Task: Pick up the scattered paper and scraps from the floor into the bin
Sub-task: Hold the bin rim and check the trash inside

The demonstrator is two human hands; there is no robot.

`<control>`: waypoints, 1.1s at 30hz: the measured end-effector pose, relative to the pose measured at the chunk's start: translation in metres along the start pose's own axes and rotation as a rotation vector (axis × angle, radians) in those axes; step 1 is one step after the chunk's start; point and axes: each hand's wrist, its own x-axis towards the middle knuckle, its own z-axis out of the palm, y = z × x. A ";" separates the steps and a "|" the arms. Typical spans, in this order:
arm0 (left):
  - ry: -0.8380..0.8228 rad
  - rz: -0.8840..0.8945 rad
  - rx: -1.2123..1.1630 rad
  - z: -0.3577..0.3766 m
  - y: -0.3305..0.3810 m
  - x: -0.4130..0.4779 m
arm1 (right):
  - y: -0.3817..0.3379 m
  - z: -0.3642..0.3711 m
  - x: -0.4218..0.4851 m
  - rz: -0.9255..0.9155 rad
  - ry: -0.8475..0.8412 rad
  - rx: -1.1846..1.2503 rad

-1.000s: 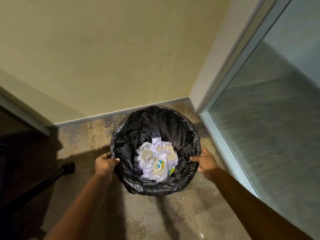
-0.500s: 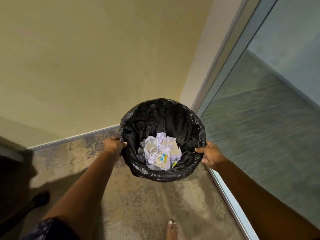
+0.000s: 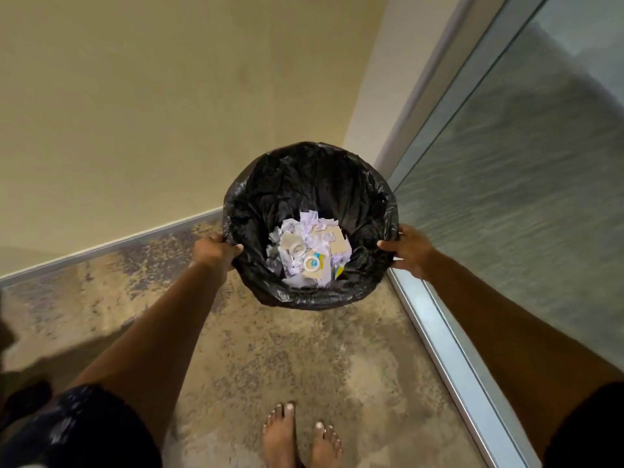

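Observation:
A round bin lined with a black plastic bag [image 3: 314, 177] sits in front of me near the room's corner. Inside it lies a heap of crumpled white paper, cardboard bits and tape rings [image 3: 309, 255]. My left hand [image 3: 216, 251] grips the bin's left rim, thumb over the bag's edge. My right hand [image 3: 410, 249] grips the right rim the same way. Whether the bin touches the floor I cannot tell. No loose scraps show on the floor around it.
A beige wall with a grey skirting [image 3: 111, 244] runs behind and to the left. A frosted glass panel in a metal frame [image 3: 449, 336] stands close on the right. My bare feet [image 3: 300, 437] stand on the speckled floor [image 3: 270, 352] below the bin.
I have stood up and back while both hands kept their grip on the rim. The bin has come away from the corner, nearer the glass panel, and my feet have come into view.

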 end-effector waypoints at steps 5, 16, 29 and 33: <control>0.003 -0.042 0.063 0.022 -0.013 0.054 | 0.028 0.001 0.063 0.053 0.046 -0.002; -0.025 0.007 0.107 0.067 -0.027 0.121 | 0.054 -0.002 0.143 0.037 0.136 0.013; 0.002 0.177 0.453 0.073 -0.017 0.107 | 0.046 0.006 0.142 -0.025 0.256 -0.370; 0.027 0.491 1.003 0.067 -0.026 0.075 | 0.047 0.025 0.101 -0.225 0.340 -0.709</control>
